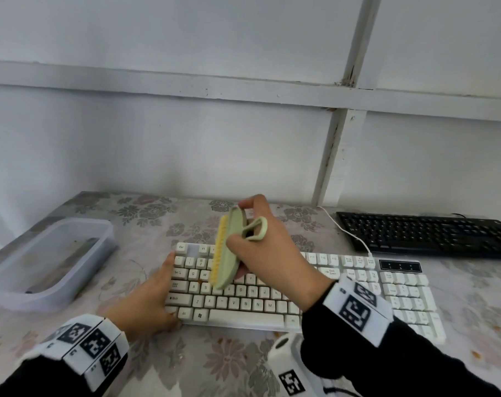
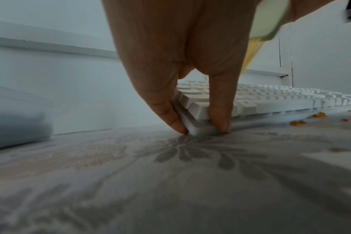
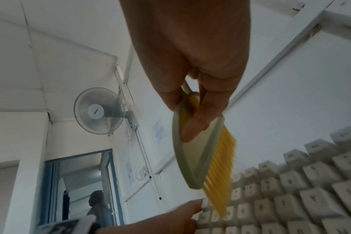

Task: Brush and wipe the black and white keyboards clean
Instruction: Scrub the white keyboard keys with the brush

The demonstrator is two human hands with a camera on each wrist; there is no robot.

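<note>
Right hand (image 1: 260, 247) raised above the white keyboard (image 1: 272, 293), fingers and thumb curled round the green brush (image 1: 229, 253), held almost on its edge with the yellow bristles (image 1: 219, 247) turned to the left. Lower end of the brush just over the letter rows, near the left part of the keys; touching them or not, cannot tell. Loop handle (image 1: 257, 229) standing out beside the fingers.

Left hand (image 1: 151, 293) low on the bench (image 1: 229, 359), clasping the left end of the white keyboard: thumb at the front corner, fingers along the left edge, tips down on the cloth.

White keyboard lying flat in the middle of the flowered bench cover. Black keyboard (image 1: 426, 233) behind it to the right, apart, near the wall. White cable (image 1: 346, 229) running between the two. Clear plastic tray (image 1: 48, 259) at the left, well apart from the hands. Small orange crumbs (image 2: 319, 114) on the cloth just beside the front edge of the white keyboard.
</note>
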